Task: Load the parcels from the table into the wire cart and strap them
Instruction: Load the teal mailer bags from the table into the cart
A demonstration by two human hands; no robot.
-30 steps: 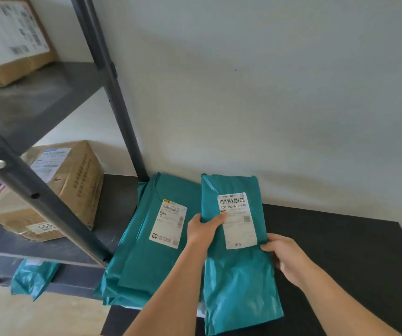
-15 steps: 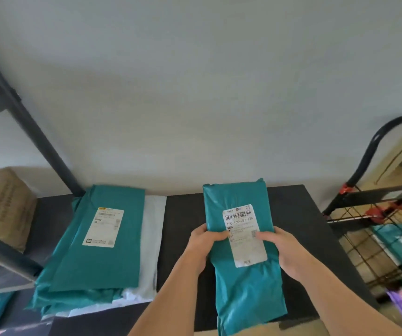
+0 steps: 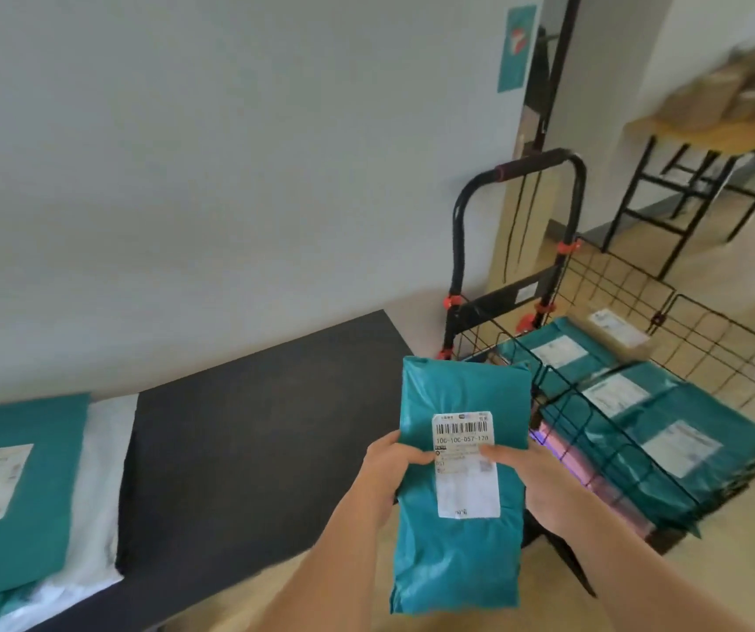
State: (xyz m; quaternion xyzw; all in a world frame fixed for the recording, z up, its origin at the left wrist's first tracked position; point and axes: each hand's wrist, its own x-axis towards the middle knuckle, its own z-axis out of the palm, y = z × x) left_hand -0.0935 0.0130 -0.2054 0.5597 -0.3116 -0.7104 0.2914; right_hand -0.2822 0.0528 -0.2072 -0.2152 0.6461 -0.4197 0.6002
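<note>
Two hands, one parcel: the left hand (image 3: 393, 458) and right hand (image 3: 521, 476) clamp opposite edges of a single teal poly mailer (image 3: 457, 558), thumbs pressed onto the front over its one white barcode label (image 3: 464, 463). The mailer is held clear of any surface, label facing the camera, its lower end hanging below the wrists.

Left of the left hand runs a black table (image 3: 252, 440). At its far-left end, well apart from the hands, is a stack of parcels: one labelled teal mailer (image 3: 24, 485) on top and one white mailer (image 3: 102, 472) showing beneath it. More teal shows at the stack's lower edge, but how many pieces it is cannot be told.

Just right of the right hand stands one black wire cart (image 3: 612, 285), touching or nearly touching the table's end. Inside it lie three teal mailers with white labels – (image 3: 558, 353), (image 3: 614, 394), (image 3: 681, 447) – plus one pink mailer (image 3: 594, 481) under them on the near side and one brown parcel (image 3: 617, 330) on the far side. Beyond the hands rises the cart's looped handle (image 3: 535, 162), fixed with red clips.

Behind everything is a plain pale wall with one teal sign (image 3: 516, 47). To the far right, a wooden-topped table (image 3: 708, 130) on black legs carries blurred cardboard boxes – too smeared to count – over a beige floor.
</note>
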